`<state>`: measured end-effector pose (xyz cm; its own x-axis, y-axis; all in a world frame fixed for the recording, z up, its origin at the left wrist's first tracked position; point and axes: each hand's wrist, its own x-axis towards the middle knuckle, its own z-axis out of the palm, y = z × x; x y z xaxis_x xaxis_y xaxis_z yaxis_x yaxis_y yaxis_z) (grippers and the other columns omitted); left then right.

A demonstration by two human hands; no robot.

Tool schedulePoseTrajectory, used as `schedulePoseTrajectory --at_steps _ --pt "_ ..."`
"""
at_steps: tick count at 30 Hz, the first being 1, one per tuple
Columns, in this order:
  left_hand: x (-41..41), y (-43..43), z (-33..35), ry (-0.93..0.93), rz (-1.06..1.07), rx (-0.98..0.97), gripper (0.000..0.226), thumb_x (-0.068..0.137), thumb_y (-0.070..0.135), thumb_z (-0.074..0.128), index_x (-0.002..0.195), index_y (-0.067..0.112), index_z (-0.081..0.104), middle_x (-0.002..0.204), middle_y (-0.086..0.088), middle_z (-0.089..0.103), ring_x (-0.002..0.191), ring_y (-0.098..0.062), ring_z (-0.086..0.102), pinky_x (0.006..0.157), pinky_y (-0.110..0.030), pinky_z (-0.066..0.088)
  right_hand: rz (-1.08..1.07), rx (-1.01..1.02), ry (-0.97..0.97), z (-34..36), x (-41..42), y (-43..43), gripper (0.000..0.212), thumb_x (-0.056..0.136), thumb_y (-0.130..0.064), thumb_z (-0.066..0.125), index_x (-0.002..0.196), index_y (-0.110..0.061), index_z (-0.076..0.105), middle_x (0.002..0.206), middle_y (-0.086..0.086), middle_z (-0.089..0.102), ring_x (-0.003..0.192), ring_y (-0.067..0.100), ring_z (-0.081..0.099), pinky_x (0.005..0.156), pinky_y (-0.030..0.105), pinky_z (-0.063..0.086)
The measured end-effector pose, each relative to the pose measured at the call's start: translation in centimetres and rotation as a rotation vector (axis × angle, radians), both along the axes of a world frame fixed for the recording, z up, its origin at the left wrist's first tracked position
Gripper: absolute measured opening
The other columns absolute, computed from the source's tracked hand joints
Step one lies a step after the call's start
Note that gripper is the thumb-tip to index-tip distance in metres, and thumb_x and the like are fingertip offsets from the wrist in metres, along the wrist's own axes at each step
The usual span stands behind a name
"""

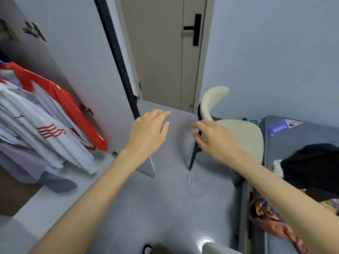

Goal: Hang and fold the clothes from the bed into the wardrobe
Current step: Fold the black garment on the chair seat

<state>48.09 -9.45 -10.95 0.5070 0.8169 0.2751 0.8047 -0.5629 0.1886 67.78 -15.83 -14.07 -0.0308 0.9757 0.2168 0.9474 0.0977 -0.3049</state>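
I see both hands raised in front of me over the grey tiled floor (165, 202), and neither holds anything. My left hand (148, 132) is spread loosely, fingers relaxed and pointing away from me, palm down. My right hand (214, 140) sits just beside it, fingers slightly bent and empty; it overlaps the edge of the cream chair (244, 138), though I cannot tell whether it touches the seat or only hovers in front of it.

The clothes waiting for me lie to the right of my right forearm, on the grey bed (297, 138). A black garment (311, 165) is heaped there, well apart from the hand and behind the arm. Nearer me, under the forearm, a patterned cloth (264, 211) in mixed colours spills toward the bed's edge, with a pinkish piece (282, 230) trailing below it.

To the left of my left arm the wardrobe (73, 57) stands open. A red and white shirt (60, 99) hangs inside, with white shirts (33, 121) beside it and a grey garment (55, 182) lowest. Straight ahead is a closed door (161, 52) with a black handle (194, 29).
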Motion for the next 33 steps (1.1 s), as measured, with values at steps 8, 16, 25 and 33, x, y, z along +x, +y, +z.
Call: schedulePoseTrajectory --at_steps 8,16,25,33 --pt "15.8 -5.2 -4.6 0.065 -0.274 -0.126 0.039 0.1 0.03 0.042 0.139 0.023 0.048 0.136 0.004 0.052 0.119 -0.022 0.051 0.09 -0.035 0.04 -0.309 -0.123 0.031 -4.7 13.6 -11.7 0.03 0.098 -0.029 0.046 0.126 -0.025 0.055 0.125 -0.005 0.057 0.114 0.02 0.052 0.081 0.034 0.043" --pt "29.0 -6.5 -10.3 0.172 -0.581 -0.287 0.04 0.1 0.03 0.041 0.14 0.023 0.047 0.136 0.001 0.052 0.12 -0.022 0.05 0.092 -0.039 0.045 -0.679 -0.238 0.239 -10.7 21.7 -19.1 0.026 0.095 -0.027 0.049 0.119 -0.027 0.059 0.115 -0.007 0.06 0.102 0.016 0.058 0.074 0.032 0.043" --pt "41.9 -4.7 -18.3 0.317 -0.823 -0.48 0.041 0.1 0.028 0.041 0.141 0.022 0.045 0.139 -0.003 0.05 0.121 -0.024 0.051 0.089 -0.035 0.043 -1.133 -0.354 0.529 -18.4 28.3 -22.0 0.025 0.095 -0.023 0.051 0.117 -0.025 0.062 0.118 -0.001 0.061 0.098 0.016 0.061 0.082 0.033 0.049" --pt "50.9 -4.7 -24.8 0.44 -0.949 -0.6 0.046 0.099 0.026 0.042 0.145 0.019 0.039 0.142 -0.006 0.045 0.124 -0.025 0.047 0.095 -0.038 0.044 -1.362 -0.385 0.658 -23.3 33.6 -22.4 0.033 0.092 -0.019 0.055 0.126 -0.017 0.057 0.131 0.008 0.049 0.116 0.025 0.051 0.094 0.035 0.044"
